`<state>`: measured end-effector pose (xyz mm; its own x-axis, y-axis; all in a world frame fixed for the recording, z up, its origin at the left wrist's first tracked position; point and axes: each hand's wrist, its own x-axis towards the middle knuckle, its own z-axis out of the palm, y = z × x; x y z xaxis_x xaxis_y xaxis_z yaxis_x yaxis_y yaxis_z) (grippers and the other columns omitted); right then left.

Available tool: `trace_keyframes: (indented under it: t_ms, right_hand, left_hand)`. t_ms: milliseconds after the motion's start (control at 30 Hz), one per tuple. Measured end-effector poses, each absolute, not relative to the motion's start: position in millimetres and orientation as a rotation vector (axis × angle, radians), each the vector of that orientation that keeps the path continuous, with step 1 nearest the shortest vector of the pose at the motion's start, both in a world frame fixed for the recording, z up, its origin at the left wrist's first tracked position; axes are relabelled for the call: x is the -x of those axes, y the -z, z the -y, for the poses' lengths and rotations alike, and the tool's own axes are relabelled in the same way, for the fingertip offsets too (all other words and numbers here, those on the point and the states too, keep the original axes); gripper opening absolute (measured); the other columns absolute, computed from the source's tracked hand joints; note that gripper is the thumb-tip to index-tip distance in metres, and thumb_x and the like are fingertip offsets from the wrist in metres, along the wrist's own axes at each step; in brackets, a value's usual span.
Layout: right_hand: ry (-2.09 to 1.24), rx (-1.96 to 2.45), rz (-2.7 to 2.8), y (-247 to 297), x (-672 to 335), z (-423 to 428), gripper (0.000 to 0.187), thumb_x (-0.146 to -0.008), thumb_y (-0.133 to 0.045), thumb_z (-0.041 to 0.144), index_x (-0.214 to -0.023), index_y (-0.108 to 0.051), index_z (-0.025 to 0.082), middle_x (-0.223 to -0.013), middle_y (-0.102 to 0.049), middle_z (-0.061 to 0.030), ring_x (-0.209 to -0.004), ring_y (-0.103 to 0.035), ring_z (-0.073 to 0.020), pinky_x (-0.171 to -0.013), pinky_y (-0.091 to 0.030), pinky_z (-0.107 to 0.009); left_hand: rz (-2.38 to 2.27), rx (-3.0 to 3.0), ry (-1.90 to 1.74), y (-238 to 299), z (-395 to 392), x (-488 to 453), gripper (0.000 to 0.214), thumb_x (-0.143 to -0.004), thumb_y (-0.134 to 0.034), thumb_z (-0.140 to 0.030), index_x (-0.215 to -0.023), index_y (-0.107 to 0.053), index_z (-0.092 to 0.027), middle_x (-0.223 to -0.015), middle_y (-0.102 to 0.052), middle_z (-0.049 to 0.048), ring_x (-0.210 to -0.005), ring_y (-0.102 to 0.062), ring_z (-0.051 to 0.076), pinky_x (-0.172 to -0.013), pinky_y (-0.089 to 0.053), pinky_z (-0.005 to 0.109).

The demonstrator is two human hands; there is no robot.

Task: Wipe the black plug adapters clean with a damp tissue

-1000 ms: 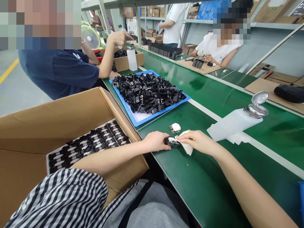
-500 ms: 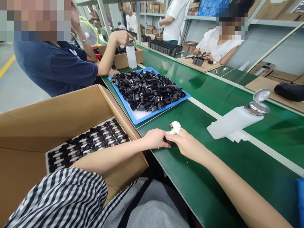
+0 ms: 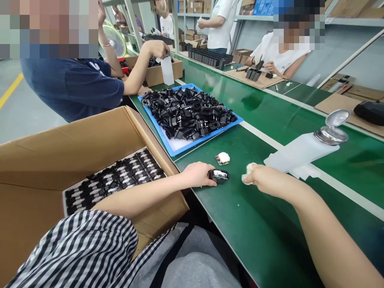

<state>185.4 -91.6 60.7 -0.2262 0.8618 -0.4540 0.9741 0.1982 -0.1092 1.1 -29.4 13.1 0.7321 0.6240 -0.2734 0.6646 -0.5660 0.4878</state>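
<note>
head view | worn on the head | faces forward and down | close above hands [image 3: 198,175] and worktop [image 3: 255,236]

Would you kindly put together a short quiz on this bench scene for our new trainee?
1. True or false: the left hand holds a black part.
2. What does the right hand hold?
A) a metal lid
B) a white cloth
C) a cardboard box
3. Fill in the colour: the heap of black pieces lies in a tray with a ____ rim.

Key: 1. True; 2. B; 3. blue.
</note>
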Motion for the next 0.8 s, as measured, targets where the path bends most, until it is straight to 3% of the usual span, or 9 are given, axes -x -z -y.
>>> trace_keyframes:
  t_ms: [133,233,367,467,633,800]
  right_hand:
    - [0.555,-1.801,-1.927,-63,-198,89,0.032,-0.071,-0.038,0.008,-0.093,-0.059,0.02,-0.09,-0.051,-0.0077,-0.072,-0.052,-0.0175,-0.061,-0.043,-0.027]
    - [0.25,-1.907,-1.964,-64,-192,91,0.038,-0.07,-0.049,0.022,-0.108,-0.048,0.016,-0.099,-0.048,-0.0124,-0.091,-0.046,-0.0275,-0.07,-0.042,-0.037]
    - [-0.005,-1.923,-2.601,-65,-166,100,0.052,-0.072,-0.048,0.029,-0.119,-0.03,0.018,-0.109,-0.042,-0.0119,-0.091,-0.047,-0.0217,-0.069,-0.044,-0.032]
    - [-0.21,-1.632,-3.073,-63,-144,110,0.037,-0.077,-0.04,0.024,-0.114,-0.035,0.022,-0.104,-0.043,-0.0099,-0.08,-0.05,-0.0173,-0.064,-0.045,-0.028]
    - [-0.356,-1.428,-3.236,-60,-124,119,0.027,-0.078,-0.029,0.012,-0.096,-0.048,0.018,-0.087,-0.05,-0.0077,-0.058,-0.05,-0.01,-0.046,-0.041,-0.019]
    - [-0.396,-1.467,-3.256,-58,-127,116,0.028,-0.08,-0.026,0.015,-0.083,-0.053,0.019,-0.07,-0.055,-0.0033,-0.046,-0.049,-0.0094,-0.037,-0.038,-0.019]
  left_hand:
    - [-0.946,-2.31,0.102,-17,26,2,0.033,-0.057,-0.056,-0.042,-0.083,-0.053,-0.022,-0.062,-0.054,-0.0035,-0.058,-0.048,0.012,-0.046,-0.027,0.02]
    - [-0.933,-2.184,-0.026,-30,17,11,0.052,-0.053,-0.059,-0.045,-0.096,-0.046,-0.02,-0.061,-0.049,-0.0042,-0.053,-0.045,0.01,-0.045,-0.027,0.019]
    - [-0.833,-1.713,-0.326,-52,17,19,0.046,-0.06,-0.047,-0.055,-0.084,-0.045,-0.016,-0.056,-0.041,-0.0049,-0.048,-0.039,0.006,-0.045,-0.028,0.018]
    - [-0.633,-1.3,-0.295,-56,31,11,0.051,-0.061,-0.037,-0.063,-0.07,-0.045,-0.013,-0.055,-0.041,-0.0035,-0.046,-0.038,0.005,-0.044,-0.03,0.018]
    - [-0.535,-0.947,-0.032,-52,50,-9,0.061,-0.065,-0.018,-0.067,-0.059,-0.042,-0.012,-0.051,-0.04,-0.0016,-0.041,-0.036,0.004,-0.042,-0.03,0.019]
    - [-0.542,-1.008,-0.005,-55,47,-5,0.063,-0.07,-0.005,-0.062,-0.071,-0.046,-0.014,-0.053,-0.041,-0.0018,-0.043,-0.04,0.006,-0.046,-0.035,0.021]
